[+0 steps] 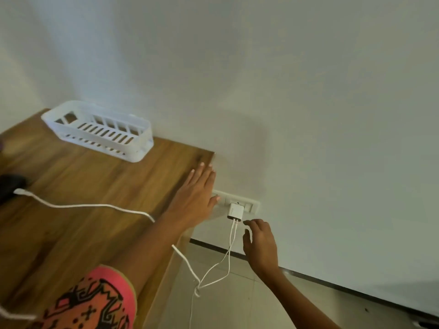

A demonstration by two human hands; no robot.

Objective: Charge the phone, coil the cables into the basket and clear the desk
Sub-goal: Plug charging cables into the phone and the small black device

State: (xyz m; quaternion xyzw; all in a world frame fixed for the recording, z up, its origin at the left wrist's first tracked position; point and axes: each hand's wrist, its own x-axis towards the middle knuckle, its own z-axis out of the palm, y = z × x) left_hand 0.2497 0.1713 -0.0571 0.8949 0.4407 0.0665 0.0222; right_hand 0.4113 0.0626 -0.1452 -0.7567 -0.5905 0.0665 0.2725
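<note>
Head view: the left hand (pixel 194 198) lies flat, fingers straight, on the corner of the brown wooden desk (pixel 95 176). The right hand (pixel 260 245), loosely curled and holding nothing, hovers just beside the white cube charger (pixel 235 211) plugged into the wall. The white slotted plastic basket (pixel 99 131) sits at the desk's far edge, and a thin white cable (pixel 83 205) trails across the wood.

A brown wood-grain desk (pixel 95 176) runs up to the wall, the left hand (pixel 193 195) flat at its far right corner with fingers (pixel 202 176) straight. Beyond and left of the fingertips, apart from them, stands a white slotted plastic basket (pixel 145 141). Nearer than the fingers and to their left trails a thin white cable (pixel 83 205), ending by a dark blurred object (pixel 10 186) at the desk's left edge.
</note>
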